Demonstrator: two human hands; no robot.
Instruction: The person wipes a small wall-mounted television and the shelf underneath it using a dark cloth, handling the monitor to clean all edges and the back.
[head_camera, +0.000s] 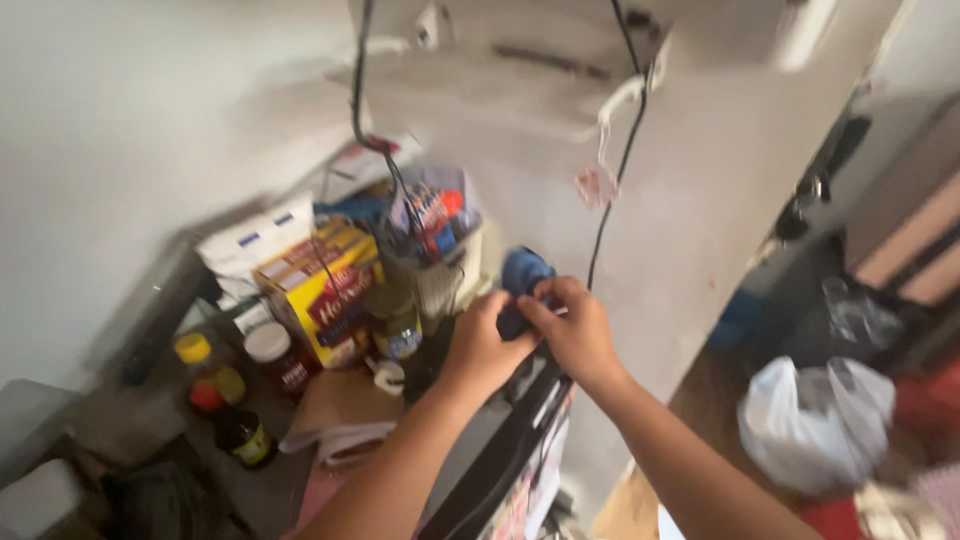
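Note:
Both of my hands meet at a crumpled blue cloth (522, 272) above the edge of a dark shelf top (500, 440). My left hand (482, 345) grips the cloth's lower part from the left. My right hand (572, 330) pinches it from the right, fingers curled over it. The picture is blurred by motion.
On the cluttered surface to the left stand a yellow and red box (322, 290), several jars and bottles (268, 355), a yellow-capped bottle (200, 365) and a clear bag of packets (435, 225). Black cables (620, 150) hang on the white wall. Plastic bags (815, 415) lie on the floor at right.

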